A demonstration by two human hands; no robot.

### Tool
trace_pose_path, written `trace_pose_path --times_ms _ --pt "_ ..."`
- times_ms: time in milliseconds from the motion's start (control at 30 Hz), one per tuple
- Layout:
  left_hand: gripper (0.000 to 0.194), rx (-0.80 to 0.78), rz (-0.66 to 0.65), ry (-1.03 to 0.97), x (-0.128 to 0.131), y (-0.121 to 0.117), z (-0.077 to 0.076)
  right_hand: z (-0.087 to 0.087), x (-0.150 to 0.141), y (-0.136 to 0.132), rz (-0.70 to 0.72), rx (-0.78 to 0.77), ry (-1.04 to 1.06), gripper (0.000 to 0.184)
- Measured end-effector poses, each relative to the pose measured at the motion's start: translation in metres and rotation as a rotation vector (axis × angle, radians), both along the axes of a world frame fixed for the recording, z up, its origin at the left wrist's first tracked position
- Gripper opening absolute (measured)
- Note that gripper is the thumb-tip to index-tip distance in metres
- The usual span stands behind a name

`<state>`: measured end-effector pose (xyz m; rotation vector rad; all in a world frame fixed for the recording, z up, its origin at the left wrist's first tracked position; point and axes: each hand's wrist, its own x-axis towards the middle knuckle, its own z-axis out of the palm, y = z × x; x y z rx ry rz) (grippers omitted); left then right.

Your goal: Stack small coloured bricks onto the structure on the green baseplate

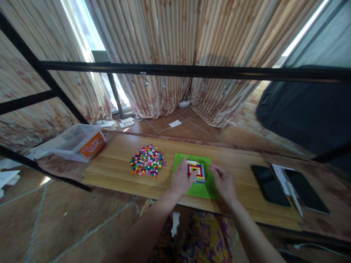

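A green baseplate (180, 162) lies on the wooden table (117, 168), carrying a square pattern of coloured bricks (196, 171) in nested rings of red, yellow, white and blue. My left hand (182, 179) rests on the plate's left part, thumb touching the pattern's left edge, fingers curled. My right hand (223, 181) sits at the plate's right edge, fingers bent down beside the pattern. Whether either hand holds a small brick is hidden. A heap of loose coloured bricks (148, 160) lies to the left of the plate.
A clear plastic box (71, 140) with an orange packet (94, 145) stands at the table's left end. Two dark phones (270, 184) (305, 190) and a pen on paper lie at the right. A black frame bar (192, 71) crosses above; curtains hang behind.
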<state>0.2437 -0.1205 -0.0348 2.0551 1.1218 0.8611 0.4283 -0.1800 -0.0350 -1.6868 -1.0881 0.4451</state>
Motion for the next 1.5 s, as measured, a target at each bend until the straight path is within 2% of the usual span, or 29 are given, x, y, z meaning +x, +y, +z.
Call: trace_pose_path --times_ms 167,367,600,800,967,1067,1167,1267,1333,1400,1500 --pt "0.071 -0.056 0.019 -0.027 -0.009 -0.012 0.005 -0.021 -0.014 -0.019 -0.048 -0.025 -0.060 0.045" --pt "0.072 -0.113 -0.032 -0.078 -0.015 -0.024 0.004 -0.029 -0.014 -0.021 -0.073 -0.026 -0.225 0.044" --pt "0.081 -0.162 -0.095 -0.123 -0.013 -0.023 -0.001 -0.037 -0.011 -0.022 0.064 0.061 -0.596 0.039" --pt "0.083 -0.192 -0.129 -0.122 -0.024 -0.015 0.006 -0.043 -0.005 -0.023 0.106 0.042 -0.712 0.037" --pt "0.069 -0.200 -0.096 -0.048 -0.040 -0.017 0.013 -0.045 -0.003 -0.024 0.099 0.011 -0.776 0.038" --pt "0.059 -0.173 -0.046 -0.018 -0.060 -0.017 0.015 -0.046 -0.002 -0.024 0.103 0.011 -0.797 0.037" --pt "0.046 -0.090 0.105 -0.065 -0.094 -0.003 0.017 -0.047 0.000 -0.025 0.094 0.010 -0.813 0.037" --pt "0.036 -0.074 0.440 -0.082 -0.139 0.028 0.023 -0.046 0.001 -0.024 0.100 0.008 -0.835 0.037" --pt "0.033 -0.067 0.591 0.028 -0.168 0.052 0.028 -0.046 0.001 -0.024 0.110 0.004 -0.858 0.038" --pt "0.031 -0.074 0.640 0.176 -0.191 0.075 0.031 -0.045 0.002 -0.025 0.104 -0.011 -0.875 0.040" --pt "0.036 -0.072 0.581 0.346 -0.210 0.100 0.033 -0.045 0.003 -0.025 0.084 -0.021 -0.865 0.040"
